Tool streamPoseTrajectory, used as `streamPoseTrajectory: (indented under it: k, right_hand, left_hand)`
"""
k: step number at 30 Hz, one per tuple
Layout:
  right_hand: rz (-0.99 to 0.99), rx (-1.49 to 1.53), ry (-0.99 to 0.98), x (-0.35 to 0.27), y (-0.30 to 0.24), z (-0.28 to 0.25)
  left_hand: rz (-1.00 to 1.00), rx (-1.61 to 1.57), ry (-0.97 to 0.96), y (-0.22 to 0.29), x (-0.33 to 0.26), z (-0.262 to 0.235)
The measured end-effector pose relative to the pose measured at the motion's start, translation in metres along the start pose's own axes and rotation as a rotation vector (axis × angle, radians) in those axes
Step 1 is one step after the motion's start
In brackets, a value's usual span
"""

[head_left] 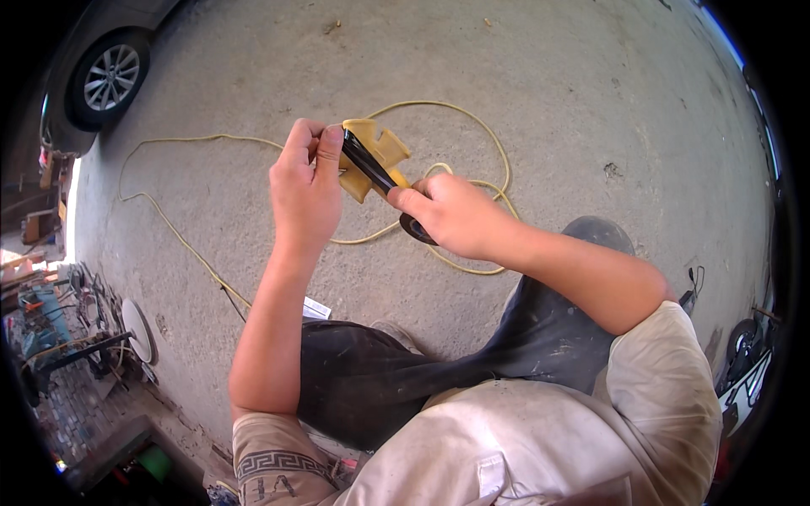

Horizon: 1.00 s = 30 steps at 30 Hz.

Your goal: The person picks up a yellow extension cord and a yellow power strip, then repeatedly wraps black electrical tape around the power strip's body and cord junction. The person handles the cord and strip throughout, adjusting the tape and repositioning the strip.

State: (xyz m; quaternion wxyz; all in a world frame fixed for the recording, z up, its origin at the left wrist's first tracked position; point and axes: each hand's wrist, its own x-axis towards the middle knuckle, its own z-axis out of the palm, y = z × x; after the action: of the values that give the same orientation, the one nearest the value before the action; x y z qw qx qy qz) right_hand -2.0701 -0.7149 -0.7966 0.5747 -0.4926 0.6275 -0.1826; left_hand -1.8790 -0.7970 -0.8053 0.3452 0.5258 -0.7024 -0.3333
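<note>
My left hand (304,187) grips a yellow multi-outlet cord end (377,156) and pins the free end of a strip of black tape (364,160) against it with the thumb. My right hand (451,215) holds the black tape roll (418,229), the strip stretched taut between roll and cord end. Both hands are raised above the concrete ground in front of my knees. The yellow cord (472,126) loops on the ground behind the hands and trails off to the left.
Concrete ground (548,93) stretches ahead. A dark car wheel (110,78) is at the top left. Tools, a round disc (137,329) and clutter lie at the left. A small white paper (315,309) lies by my left knee. Wheeled gear (747,337) stands at the right edge.
</note>
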Motion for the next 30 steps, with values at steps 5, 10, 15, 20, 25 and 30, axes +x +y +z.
streamPoseTrajectory:
  k: [5,10,15,20,25,30]
  right_hand:
    - [0.063,0.451,-0.051,0.008,0.012,0.012]
    - [0.030,0.404,-0.037,0.009,0.014,0.013]
    - [0.024,0.363,-0.031,0.008,0.011,0.011]
    - [0.002,0.268,-0.016,0.007,0.010,0.010]
    - [0.018,0.272,0.007,0.007,0.012,0.010]
    - [0.009,0.209,0.017,0.004,0.010,0.013]
  left_hand:
    - [0.001,0.030,0.026,-0.001,0.002,0.000]
    - [0.014,-0.002,0.095,-0.001,0.003,0.002]
    - [0.019,-0.054,0.111,-0.003,0.004,0.002]
    - [-0.025,-0.013,0.131,-0.001,0.004,0.001]
    - [-0.156,0.010,0.148,0.007,0.002,0.004]
    - [-0.344,-0.355,0.145,-0.007,0.003,0.005]
